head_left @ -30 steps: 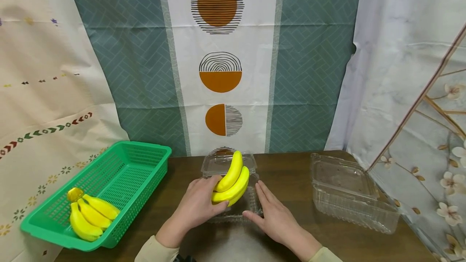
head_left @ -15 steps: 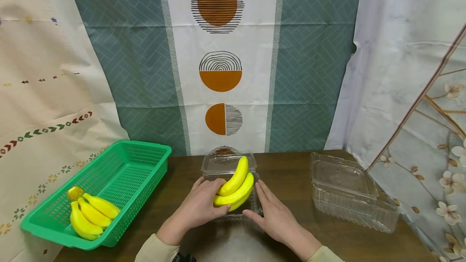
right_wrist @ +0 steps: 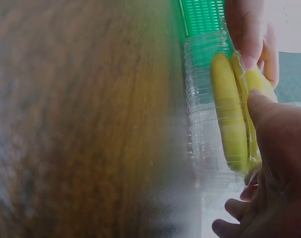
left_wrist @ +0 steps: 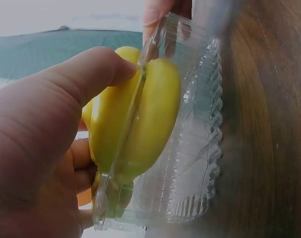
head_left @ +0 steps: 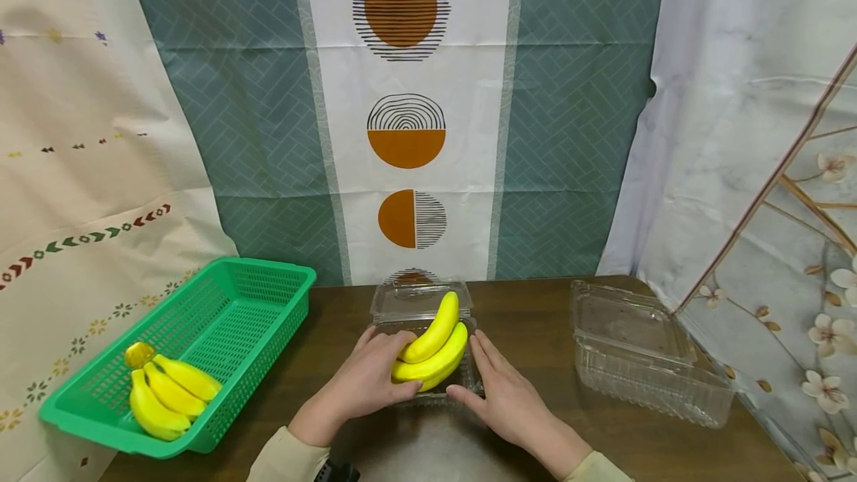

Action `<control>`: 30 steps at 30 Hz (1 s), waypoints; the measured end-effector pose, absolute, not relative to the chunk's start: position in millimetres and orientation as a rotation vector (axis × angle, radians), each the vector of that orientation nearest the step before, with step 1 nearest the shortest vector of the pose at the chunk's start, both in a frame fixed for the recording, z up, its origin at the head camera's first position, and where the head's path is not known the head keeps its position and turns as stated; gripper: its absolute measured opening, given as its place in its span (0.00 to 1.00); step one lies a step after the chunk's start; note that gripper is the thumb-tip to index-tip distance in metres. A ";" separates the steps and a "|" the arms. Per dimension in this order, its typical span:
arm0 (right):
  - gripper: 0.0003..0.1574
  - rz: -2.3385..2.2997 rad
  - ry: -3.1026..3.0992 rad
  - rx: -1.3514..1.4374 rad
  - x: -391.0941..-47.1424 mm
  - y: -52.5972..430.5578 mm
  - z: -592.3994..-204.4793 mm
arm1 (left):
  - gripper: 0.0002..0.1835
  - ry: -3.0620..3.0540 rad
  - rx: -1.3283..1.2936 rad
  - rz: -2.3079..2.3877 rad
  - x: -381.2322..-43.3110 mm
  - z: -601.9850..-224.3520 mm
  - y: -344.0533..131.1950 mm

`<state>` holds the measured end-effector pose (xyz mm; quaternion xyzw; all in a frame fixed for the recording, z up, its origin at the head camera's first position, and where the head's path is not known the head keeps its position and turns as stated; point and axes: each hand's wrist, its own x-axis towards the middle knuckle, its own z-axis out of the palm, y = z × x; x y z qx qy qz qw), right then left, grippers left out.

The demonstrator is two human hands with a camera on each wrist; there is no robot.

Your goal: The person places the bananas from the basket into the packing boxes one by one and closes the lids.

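My left hand (head_left: pixel 368 381) grips a bunch of yellow bananas (head_left: pixel 437 359) by its left end, thumb on top. The bunch sits partly inside a clear plastic clamshell box (left_wrist: pixel 195 144); one banana shows through its wall below the rim in the left wrist view. The box's lid (head_left: pixel 418 301) stands open toward the back. My right hand (head_left: pixel 512 400) rests against the box's right side, its fingers straight along the wall and its thumb at the front corner. In the right wrist view, the right thumb (right_wrist: pixel 262 105) lies near the rim beside the bananas. The bunch's stem end is largely hidden by the left hand.
A green plastic basket (head_left: pixel 268 329) stands at the left with another banana bunch (head_left: pixel 167 394) in its near end. On the right is another clear clamshell box (head_left: pixel 646 370), lid open. Patterned cloths (head_left: pixel 569 132) hang behind the brown table (head_left: pixel 535 318).
My left hand has lowered the bananas into the box and shifted them slightly right. The right hand has stayed at the box's side.
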<state>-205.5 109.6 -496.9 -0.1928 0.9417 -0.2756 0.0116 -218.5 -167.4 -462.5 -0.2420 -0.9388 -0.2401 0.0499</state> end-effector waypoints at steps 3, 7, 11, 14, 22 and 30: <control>0.65 -0.858 2.941 -0.603 -205.8 109.7 -496.8 | 0.32 -2.854 -0.752 -0.730 -219.5 -463.0 -168.3; 0.66 -0.859 2.942 -0.607 -205.8 109.9 -496.9 | 0.31 -2.856 -0.766 -0.737 -220.9 -464.4 -170.1; 0.66 -0.858 2.940 -0.607 -205.6 110.2 -497.0 | 0.31 -2.860 -0.787 -0.745 -222.3 -466.2 -172.1; 0.67 -0.858 2.932 -0.600 -205.2 110.2 -497.2 | 0.31 -2.865 -0.806 -0.745 -222.4 -467.0 -173.2; 0.68 -0.851 2.933 -0.602 -205.2 110.3 -498.0 | 0.32 -2.881 -0.851 -0.779 -223.0 -467.9 -176.8; 0.68 -0.852 2.930 -0.603 -205.6 110.5 -498.8 | 0.32 -2.882 -0.890 -0.809 -223.8 -468.9 -180.0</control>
